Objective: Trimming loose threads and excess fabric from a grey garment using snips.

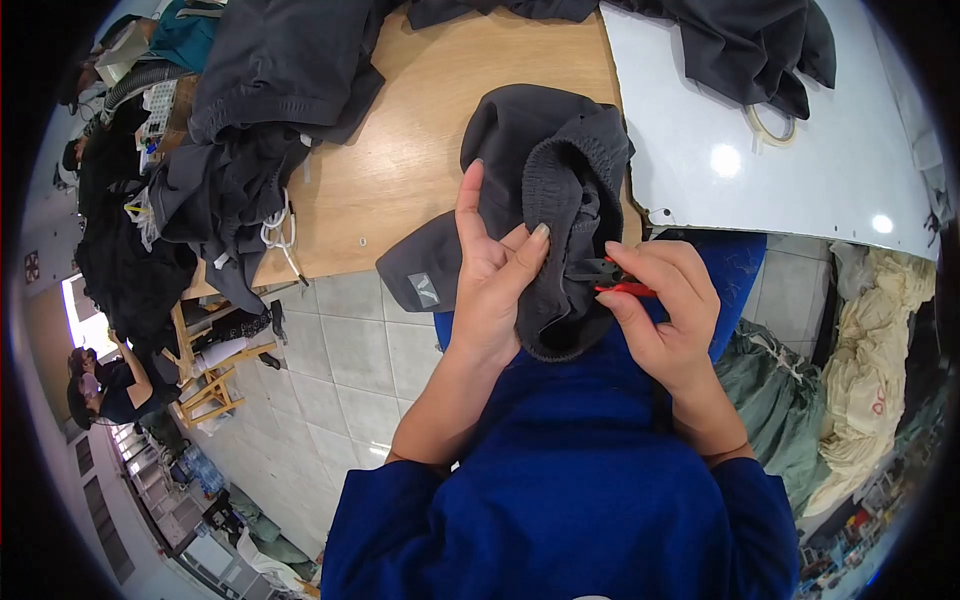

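A dark grey garment (515,125) with a gathered elastic waistband (545,185) lies over the near edge of the table, its opening turned toward me. My left hand (488,275) pinches the left side of the waistband under the thumb, with the index finger pointing up and away. In my right hand (672,305) is a small pair of thread snips with red handles (630,288), held between thumb and fingers. The dark blades reach into the waistband opening near its right side. A light patch (424,290) shows on the part of the garment hanging at left.
More dark garments (270,80) are heaped on the wooden table (420,100) at left and along the back. On the white tabletop (690,160) at right lie dark cloth and a tape roll (770,125). Cream cloth (870,370) and a green sack (770,400) stand low right.
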`<state>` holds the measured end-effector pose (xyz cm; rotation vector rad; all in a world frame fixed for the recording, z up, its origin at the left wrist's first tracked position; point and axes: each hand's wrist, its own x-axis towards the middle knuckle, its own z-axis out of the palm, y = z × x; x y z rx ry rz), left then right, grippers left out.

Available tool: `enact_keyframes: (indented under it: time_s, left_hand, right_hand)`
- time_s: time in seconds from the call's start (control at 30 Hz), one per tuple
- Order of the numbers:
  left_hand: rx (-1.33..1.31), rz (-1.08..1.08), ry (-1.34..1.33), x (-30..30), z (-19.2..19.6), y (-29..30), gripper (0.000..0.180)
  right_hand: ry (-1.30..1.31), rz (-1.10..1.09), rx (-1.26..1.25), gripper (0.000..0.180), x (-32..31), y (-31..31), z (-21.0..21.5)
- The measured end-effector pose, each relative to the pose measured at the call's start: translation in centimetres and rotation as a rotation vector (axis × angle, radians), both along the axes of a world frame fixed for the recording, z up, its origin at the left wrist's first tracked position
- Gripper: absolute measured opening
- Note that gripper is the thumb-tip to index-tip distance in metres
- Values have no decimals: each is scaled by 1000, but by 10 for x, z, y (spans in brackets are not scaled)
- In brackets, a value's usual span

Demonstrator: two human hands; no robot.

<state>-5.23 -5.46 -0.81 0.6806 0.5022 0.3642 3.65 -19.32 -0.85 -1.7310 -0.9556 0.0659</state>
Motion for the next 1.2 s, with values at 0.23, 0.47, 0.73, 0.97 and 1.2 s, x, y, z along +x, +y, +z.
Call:
enact_keyframes:
  time_s: [0.23, 0.47, 0.73, 0.97, 1.2]
  left_hand:
    - [74, -61, 31, 1, 0, -2, 77]
    - [90, -68, 77, 1, 0, -2, 75]
    - [-102, 13, 30, 3, -6, 1, 64]
    - [-234, 48, 28, 2, -4, 2, 57]
    - [-189, 30, 47, 2, -4, 0, 58]
  right_hand:
    - [-24, -23, 5, 38, -1, 4, 2]
    - [-70, -20, -21, 36, 2, 0, 0]
    - [50, -58, 60, 37, 1, -1, -5]
    - [-72, 22, 19, 36, 4, -6, -13]
    - [-103, -5, 1, 35, 2, 2, -8]
